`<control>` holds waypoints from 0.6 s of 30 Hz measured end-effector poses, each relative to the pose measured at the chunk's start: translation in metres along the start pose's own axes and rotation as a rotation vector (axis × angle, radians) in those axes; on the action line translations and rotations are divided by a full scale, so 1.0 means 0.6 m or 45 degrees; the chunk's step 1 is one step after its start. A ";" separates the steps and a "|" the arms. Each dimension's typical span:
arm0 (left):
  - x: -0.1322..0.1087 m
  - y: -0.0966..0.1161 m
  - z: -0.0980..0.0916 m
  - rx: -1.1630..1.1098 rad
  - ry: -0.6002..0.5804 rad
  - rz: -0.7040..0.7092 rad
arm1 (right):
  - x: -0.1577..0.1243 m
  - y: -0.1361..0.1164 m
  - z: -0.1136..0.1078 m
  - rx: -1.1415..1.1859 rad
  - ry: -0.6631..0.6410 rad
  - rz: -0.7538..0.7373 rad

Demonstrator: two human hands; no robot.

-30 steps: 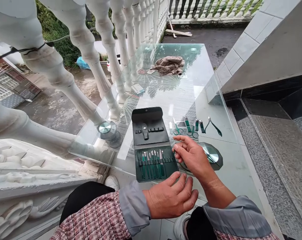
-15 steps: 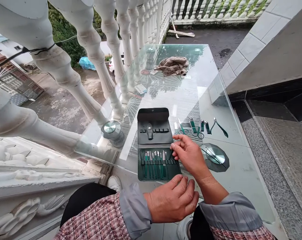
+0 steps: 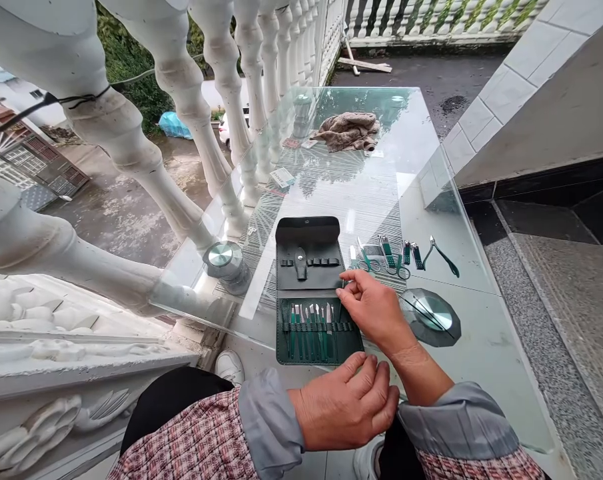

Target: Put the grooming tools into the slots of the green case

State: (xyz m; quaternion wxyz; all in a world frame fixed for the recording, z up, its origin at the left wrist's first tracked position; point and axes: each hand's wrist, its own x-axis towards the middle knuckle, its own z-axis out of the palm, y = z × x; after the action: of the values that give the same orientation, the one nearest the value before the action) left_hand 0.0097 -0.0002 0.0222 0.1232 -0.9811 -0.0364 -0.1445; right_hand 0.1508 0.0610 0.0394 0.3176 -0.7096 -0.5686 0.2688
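Head view: right hand (image 3: pixel 378 310), fingers pinched on slim tool (image 3: pixel 342 283) at right side of open case (image 3: pixel 326 278), near end of desk (image 3: pixel 486 373); left hand (image 3: pixel 344 408) nearer, fingers curled, can't tell if gripping.

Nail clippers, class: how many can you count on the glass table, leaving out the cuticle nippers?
3: a large clipper on the left, a smaller clipper in the middle, and a similar clipper nearest the cuticle nippers.

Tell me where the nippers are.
In the head view, the nippers lie on the glass table, well right of the open case and just right of the clippers.
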 end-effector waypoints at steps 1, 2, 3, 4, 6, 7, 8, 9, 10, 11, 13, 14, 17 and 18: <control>-0.001 0.000 0.000 -0.001 -0.002 0.006 | 0.001 -0.001 0.000 -0.013 -0.002 0.016; -0.001 0.000 0.000 -0.003 -0.004 0.013 | 0.001 -0.001 0.001 -0.024 -0.001 0.032; -0.002 0.000 -0.001 -0.007 -0.006 0.018 | 0.002 -0.003 0.002 -0.033 0.001 0.045; -0.002 0.000 -0.002 -0.012 -0.005 0.021 | 0.002 -0.004 0.003 -0.038 0.005 0.052; -0.003 0.000 -0.004 -0.017 -0.005 0.022 | 0.001 -0.007 0.005 -0.048 0.011 0.041; -0.003 0.000 -0.006 -0.018 -0.007 0.018 | 0.001 -0.008 0.006 -0.053 0.015 0.031; -0.003 0.001 -0.007 -0.017 -0.012 0.015 | 0.000 -0.009 0.007 -0.058 0.018 0.021; -0.003 0.001 -0.009 -0.016 -0.017 0.014 | 0.000 -0.009 0.007 -0.060 0.022 0.018; -0.004 0.002 -0.011 -0.013 -0.020 0.013 | -0.001 -0.009 0.007 -0.060 0.024 0.021; -0.004 0.003 -0.012 -0.011 -0.019 0.012 | -0.001 -0.009 0.007 -0.054 0.025 0.029; -0.005 0.006 -0.015 -0.006 -0.010 0.008 | -0.002 -0.009 0.006 -0.038 0.011 0.044; -0.005 0.008 -0.016 -0.004 -0.004 0.007 | -0.003 -0.009 0.005 -0.034 -0.004 0.047; -0.006 0.011 -0.019 -0.014 0.009 0.009 | -0.005 -0.009 0.002 -0.044 -0.062 0.065; -0.006 0.012 -0.020 -0.023 0.013 0.010 | -0.006 -0.010 0.002 -0.048 -0.080 0.076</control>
State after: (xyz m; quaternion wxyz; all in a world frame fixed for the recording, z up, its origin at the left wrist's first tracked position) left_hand 0.0037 -0.0101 0.0304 0.1153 -0.9816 -0.0308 -0.1493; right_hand 0.1457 0.0584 0.0432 0.2780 -0.7234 -0.5619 0.2893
